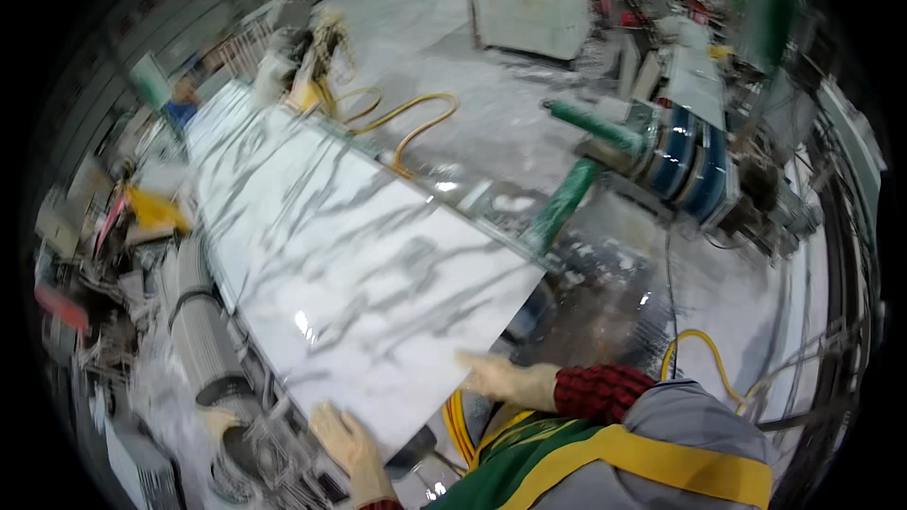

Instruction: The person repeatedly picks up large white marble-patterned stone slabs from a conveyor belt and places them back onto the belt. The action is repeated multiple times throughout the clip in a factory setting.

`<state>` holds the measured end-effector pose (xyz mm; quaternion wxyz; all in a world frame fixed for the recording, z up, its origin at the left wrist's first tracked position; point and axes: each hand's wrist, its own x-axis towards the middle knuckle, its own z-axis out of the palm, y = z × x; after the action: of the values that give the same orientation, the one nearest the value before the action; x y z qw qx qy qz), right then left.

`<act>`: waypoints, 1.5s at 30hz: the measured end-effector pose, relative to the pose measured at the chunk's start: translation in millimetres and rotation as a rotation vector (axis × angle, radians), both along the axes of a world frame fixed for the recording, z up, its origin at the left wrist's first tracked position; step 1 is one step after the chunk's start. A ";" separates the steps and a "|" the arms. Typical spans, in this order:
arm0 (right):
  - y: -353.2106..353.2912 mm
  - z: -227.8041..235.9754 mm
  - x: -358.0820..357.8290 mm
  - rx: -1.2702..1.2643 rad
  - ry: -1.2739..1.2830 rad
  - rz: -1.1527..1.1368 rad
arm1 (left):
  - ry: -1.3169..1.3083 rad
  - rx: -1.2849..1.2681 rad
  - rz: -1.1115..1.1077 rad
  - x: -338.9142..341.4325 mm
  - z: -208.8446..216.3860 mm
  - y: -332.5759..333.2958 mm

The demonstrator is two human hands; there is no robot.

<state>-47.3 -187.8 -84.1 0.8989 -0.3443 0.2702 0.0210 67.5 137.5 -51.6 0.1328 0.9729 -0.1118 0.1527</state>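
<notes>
A long white slab [350,274] with grey marble-like veins stretches from my hands toward the far left. My left hand [348,444] is at the slab's near left corner, its fingers over the edge. At the slab's near right edge, my right hand [510,380] holds on with its thumb side on top; the fingers beneath are hidden. Both hands look pale, and blur hides whether they are gloved. Red-and-black checked cuffs show at the wrists, and a green apron [539,458] with a yellow strap lies across my front.
Left of the slab runs a grey ribbed cylinder [203,340] among machine parts. Green rollers [567,203] and a machine with blue bands [675,156] stand to the right. Yellow hoses [416,132] curl over the wet floor. Farther back is a white block-shaped unit [529,5].
</notes>
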 end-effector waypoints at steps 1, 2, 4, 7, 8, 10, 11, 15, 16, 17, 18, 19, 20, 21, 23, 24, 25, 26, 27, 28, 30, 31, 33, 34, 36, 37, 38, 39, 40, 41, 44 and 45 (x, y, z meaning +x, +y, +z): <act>-3.7 1.9 -1.8 -0.012 -0.023 0.056 | 0.044 -0.010 0.047 -3.6 14.1 -6.7; -7.0 2.7 -2.2 -0.021 -0.046 0.116 | 0.054 -0.036 0.037 -5.1 19.8 -4.0; -0.7 18.1 -0.7 0.207 0.127 -0.030 | 0.061 -0.057 0.021 -13.1 15.3 5.0; 3.4 20.0 -28.8 0.158 0.228 -0.040 | 0.072 -0.022 0.022 -36.0 4.0 13.1; -0.1 63.6 -34.7 0.071 0.435 0.032 | 0.076 0.002 0.008 -49.1 8.3 12.6; -14.8 14.5 -63.9 0.139 0.220 0.085 | 0.120 0.019 -0.055 -63.3 10.0 11.8; -19.7 -6.3 -75.5 0.174 0.110 0.117 | 0.142 0.017 -0.057 -70.4 9.2 13.5; -19.5 4.7 -81.1 0.194 0.244 0.041 | 0.159 -0.028 -0.133 -64.9 -0.6 25.6; -18.4 7.9 -80.8 0.167 0.245 0.056 | 0.145 -0.036 -0.149 -52.7 2.6 25.6; -17.2 10.7 -80.6 0.141 0.247 0.069 | 0.132 -0.045 -0.166 -38.3 5.5 25.5; -17.0 12.9 -80.4 0.110 0.248 0.085 | 0.111 -0.014 -0.159 -20.6 4.8 27.0; -17.1 12.8 -81.5 0.104 0.203 0.107 | 0.051 -0.005 -0.162 -4.2 5.1 26.8; -17.0 12.4 -82.5 0.098 0.159 0.129 | -0.010 0.004 -0.165 11.2 6.0 26.2; -15.5 11.5 -84.5 0.094 0.116 0.151 | -0.068 0.014 -0.167 25.1 10.1 23.9; -15.5 -6.9 -83.6 0.058 0.164 0.154 | -0.179 0.072 -0.201 52.9 24.2 13.1; -16.9 -15.4 -82.4 0.038 0.189 0.155 | -0.234 0.098 -0.218 64.8 34.1 3.1; -18.0 -23.0 -84.5 0.029 0.197 0.162 | -0.098 0.016 -0.327 75.2 43.6 -8.1; -19.1 -30.8 -82.7 0.019 0.196 0.174 | 0.031 -0.063 -0.429 86.3 56.7 -19.0; -20.5 -37.4 -81.6 0.008 0.195 0.180 | 0.161 -0.142 -0.535 97.0 68.9 -30.7; -22.9 -83.7 -86.5 0.140 0.148 0.110 | 0.423 -0.245 -0.463 99.3 80.4 -49.2; -29.1 -175.0 -96.1 0.414 0.065 -0.025 | 0.616 -0.062 -0.362 109.4 102.0 -76.5; -25.7 -177.5 -102.6 0.263 -0.071 0.091 | 0.698 0.036 -0.301 117.3 108.2 -86.2; -22.4 -158.1 -100.0 0.063 -0.114 0.196 | 0.644 0.039 -0.275 120.0 98.5 -74.7; -22.9 -138.8 -93.0 0.021 -0.018 0.206 | 0.478 -0.003 -0.363 108.7 97.4 -68.0; -13.0 -62.9 -83.0 0.089 0.299 0.125 | 0.508 0.028 -0.257 84.9 115.1 -62.6; -11.3 -53.2 -89.6 0.057 0.307 0.119 | 0.555 0.037 -0.181 75.8 120.0 -63.6; -15.7 -95.7 -102.3 -0.147 0.031 0.246 | 0.547 -0.003 -0.165 62.0 131.3 -65.4; -30.8 -95.9 -106.6 -0.491 -0.193 0.425 | 0.550 -0.086 -0.176 55.3 140.7 -67.7; -46.7 -92.8 -113.9 -0.972 -0.419 0.512 | 0.451 -0.093 -0.195 56.5 127.5 -65.0; -62.7 -94.2 -122.0 -1.352 -0.604 0.465 | 0.682 0.123 -0.192 46.3 168.2 -86.4; -83.8 -78.6 -130.8 -0.785 -0.205 0.410 | 0.605 0.065 -0.166 37.5 182.0 -122.3; -89.5 -73.9 -131.6 -0.565 -0.053 0.305 | 0.588 0.019 -0.169 35.5 182.0 -135.3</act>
<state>-178.9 -277.3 -158.0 0.7610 -0.6172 0.1873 0.0705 103.0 2.2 130.4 0.1626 0.9639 -0.1505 -0.1479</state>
